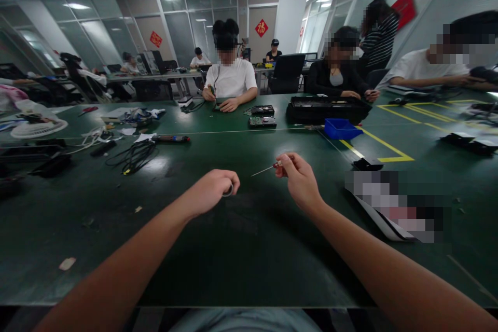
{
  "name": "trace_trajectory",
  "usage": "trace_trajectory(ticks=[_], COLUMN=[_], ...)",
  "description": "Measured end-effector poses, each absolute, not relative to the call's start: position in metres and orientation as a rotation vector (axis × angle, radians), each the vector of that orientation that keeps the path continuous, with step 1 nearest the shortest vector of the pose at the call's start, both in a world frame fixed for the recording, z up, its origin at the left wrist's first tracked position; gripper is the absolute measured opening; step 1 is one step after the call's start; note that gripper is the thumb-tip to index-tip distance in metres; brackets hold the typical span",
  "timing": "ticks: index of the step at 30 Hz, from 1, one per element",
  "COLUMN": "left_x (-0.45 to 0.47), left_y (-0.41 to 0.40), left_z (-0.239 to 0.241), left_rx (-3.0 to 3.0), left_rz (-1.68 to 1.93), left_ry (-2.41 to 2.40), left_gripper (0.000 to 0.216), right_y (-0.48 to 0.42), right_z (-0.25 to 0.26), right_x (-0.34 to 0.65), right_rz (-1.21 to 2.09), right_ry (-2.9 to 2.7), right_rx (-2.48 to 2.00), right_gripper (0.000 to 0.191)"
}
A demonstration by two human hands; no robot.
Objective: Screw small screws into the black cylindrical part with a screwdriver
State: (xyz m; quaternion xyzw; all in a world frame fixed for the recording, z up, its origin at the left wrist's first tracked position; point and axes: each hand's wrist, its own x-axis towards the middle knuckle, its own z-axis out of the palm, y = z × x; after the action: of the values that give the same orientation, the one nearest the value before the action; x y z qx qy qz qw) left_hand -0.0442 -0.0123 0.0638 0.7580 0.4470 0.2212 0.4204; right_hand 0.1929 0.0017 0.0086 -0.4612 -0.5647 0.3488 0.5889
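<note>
My right hand [300, 179] is closed around the reddish handle of a small screwdriver [263, 170]. Its thin metal shaft points left and slightly down, toward my other hand. My left hand [210, 192] is curled shut on a small silvery ring-shaped piece [229, 190], whose edge shows below the fingers; the rest of it is hidden in the grip. Both hands are held over the green table [241, 249], and the screwdriver tip is a short distance from the left fingers, not touching them.
Ahead lie hard drives [262, 122], a black tray [329, 110] and a blue bin [341, 128]. Black cables [134, 158] and a dark-handled tool [171, 139] are to the left. A partly blurred flat object [381, 212] rests at right. A person [231, 80] works opposite.
</note>
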Motion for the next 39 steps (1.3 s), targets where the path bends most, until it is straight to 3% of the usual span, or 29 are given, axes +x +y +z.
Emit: trace_trajectory(ticks=[5, 8, 10, 26, 39], left_x=[-0.013, -0.013, -0.020, -0.044, -0.043], left_y=[-0.016, -0.015, -0.012, 0.014, 0.012], left_z=[0.043, 0.028, 0.018, -0.016, -0.016], left_rx=[2.075, 2.227, 2.237, 2.114, 2.068], left_rz=[0.397, 0.298, 0.280, 0.787, 0.833], left_ry=[1.202, 1.257, 1.303, 1.312, 1.283], left_gripper=[0.021, 0.013, 0.023, 0.035, 0.038], right_y=[0.002, 0.002, 0.002, -0.005, -0.007], right_z=[0.005, 0.003, 0.003, 0.010, 0.012], right_x=[0.191, 0.190, 0.189, 0.187, 0.180], right_rz=[0.808, 0.820, 0.827, 0.923, 0.914], right_ry=[-1.309, -1.308, -1.300, -1.418, -1.493], right_rx=[-1.064, -1.054, -1.050, -1.048, -1.114], right_gripper=[0.026, 0.023, 0.021, 0.024, 0.023])
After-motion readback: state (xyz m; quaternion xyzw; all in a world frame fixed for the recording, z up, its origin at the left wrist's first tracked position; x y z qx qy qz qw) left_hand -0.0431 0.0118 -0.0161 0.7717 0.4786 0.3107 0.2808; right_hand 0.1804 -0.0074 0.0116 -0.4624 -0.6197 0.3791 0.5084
